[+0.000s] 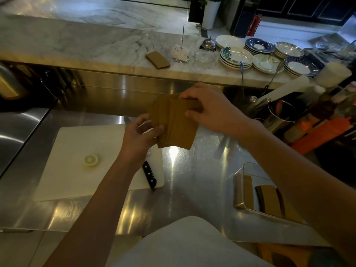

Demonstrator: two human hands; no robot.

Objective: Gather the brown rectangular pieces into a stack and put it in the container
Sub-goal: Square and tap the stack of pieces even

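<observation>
Several brown rectangular pieces (174,124) are fanned out in the air above the steel counter. My left hand (141,134) grips their lower left edge with thumb and fingers. My right hand (207,107) pinches their upper right corner. A clear plastic container (248,171) stands at the lower right, partly hidden by my right forearm, with more brown pieces (270,200) upright inside. Another small stack of brown pieces (157,59) lies on the marble ledge at the back.
A white cutting board (81,160) with a lemon slice (91,160) and a black-handled knife (149,175) lies left of centre. Stacked plates (236,58), a receipt spike (181,53) and a utensil pot (279,116) crowd the back right. A sink (17,130) is at left.
</observation>
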